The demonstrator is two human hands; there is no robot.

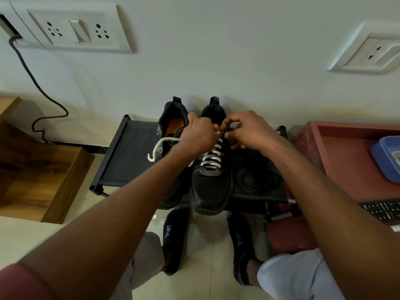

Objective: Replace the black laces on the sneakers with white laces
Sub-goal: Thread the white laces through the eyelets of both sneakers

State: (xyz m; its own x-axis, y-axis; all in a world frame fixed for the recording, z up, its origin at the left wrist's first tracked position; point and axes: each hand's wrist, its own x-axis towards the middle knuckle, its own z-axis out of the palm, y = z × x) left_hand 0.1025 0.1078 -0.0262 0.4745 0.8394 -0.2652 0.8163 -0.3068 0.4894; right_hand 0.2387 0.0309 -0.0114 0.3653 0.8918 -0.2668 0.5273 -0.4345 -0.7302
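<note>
You're near top eyelets of right sneaker (211, 169) on black rack (129, 156); both grips, left hand (200, 135) and right hand (246, 132), pinch white lace (211, 158). Next: thread last eyelet, even ends, then left sneaker (171, 135), looks unlaced

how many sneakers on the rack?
2: left sneaker partly behind the left hand; right sneaker with white lace under the right hand. None seems hidden.

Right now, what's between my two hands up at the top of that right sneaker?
In the head view, a short gap over the sneaker's top eyelets separates the left hand from the right hand; the white lace runs up into it.
</note>
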